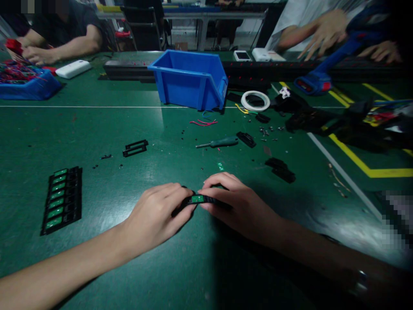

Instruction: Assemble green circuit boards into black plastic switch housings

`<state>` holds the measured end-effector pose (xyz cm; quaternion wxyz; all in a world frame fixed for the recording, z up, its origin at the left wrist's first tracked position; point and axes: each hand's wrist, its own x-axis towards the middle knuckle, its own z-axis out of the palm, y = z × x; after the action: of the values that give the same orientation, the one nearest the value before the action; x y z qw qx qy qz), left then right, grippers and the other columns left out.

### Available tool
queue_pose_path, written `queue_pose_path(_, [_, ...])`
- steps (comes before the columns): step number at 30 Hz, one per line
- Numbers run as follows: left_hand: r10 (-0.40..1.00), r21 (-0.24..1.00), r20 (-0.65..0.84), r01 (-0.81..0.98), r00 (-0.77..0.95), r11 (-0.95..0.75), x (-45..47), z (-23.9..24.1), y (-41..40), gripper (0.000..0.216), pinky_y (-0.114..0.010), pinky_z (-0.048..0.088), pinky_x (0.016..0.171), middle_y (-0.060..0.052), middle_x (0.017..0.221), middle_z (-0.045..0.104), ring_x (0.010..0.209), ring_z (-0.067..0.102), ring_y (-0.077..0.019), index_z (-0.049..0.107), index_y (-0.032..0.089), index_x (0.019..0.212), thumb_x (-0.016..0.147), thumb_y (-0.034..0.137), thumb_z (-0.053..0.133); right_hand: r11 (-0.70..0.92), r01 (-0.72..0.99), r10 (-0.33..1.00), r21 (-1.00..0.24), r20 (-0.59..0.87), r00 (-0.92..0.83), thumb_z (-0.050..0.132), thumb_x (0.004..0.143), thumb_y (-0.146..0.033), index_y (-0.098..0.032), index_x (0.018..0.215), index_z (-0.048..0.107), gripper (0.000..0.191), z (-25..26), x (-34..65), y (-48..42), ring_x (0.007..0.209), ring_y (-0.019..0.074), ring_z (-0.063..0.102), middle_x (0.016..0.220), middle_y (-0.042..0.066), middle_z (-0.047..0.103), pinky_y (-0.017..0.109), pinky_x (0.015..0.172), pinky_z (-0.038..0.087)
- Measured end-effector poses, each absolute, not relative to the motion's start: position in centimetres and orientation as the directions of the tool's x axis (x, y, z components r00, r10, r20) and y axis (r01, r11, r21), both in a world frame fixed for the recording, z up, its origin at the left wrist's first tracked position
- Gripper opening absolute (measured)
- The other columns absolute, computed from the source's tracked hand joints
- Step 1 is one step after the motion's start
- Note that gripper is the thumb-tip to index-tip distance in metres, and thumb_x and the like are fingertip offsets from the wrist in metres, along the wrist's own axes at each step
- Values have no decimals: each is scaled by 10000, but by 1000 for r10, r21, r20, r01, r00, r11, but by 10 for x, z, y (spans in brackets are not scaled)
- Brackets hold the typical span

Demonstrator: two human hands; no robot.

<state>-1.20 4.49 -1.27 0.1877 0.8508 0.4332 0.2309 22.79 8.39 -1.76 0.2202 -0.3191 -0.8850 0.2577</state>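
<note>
My left hand and my right hand meet low at the middle of the green table. Both pinch a small black housing with a green circuit board in it, one hand at each end. The fingers of both hands are curled around the part. A row of several finished black units with green boards lies to the left of my left arm. A green-handled screwdriver lies on the table beyond my hands.
A blue bin stands at the back middle, a white tape roll and small screws to its right. Loose black frames and black parts lie about. Other people's arms and hands work at the far edge.
</note>
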Motion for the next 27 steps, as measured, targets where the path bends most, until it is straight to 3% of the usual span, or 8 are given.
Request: queue_pose_path(27, [838,486,208,690,504,-536,-11,-13,45,206,-296,455,689,-35,886,629,781,574,-165,609,171,1172,1027,282,513,615,478,724,-627,207,-659,651,941,-198,-261,1105,684,178,-16,225,84,1063,229,583,1146,60,640,401,926,484])
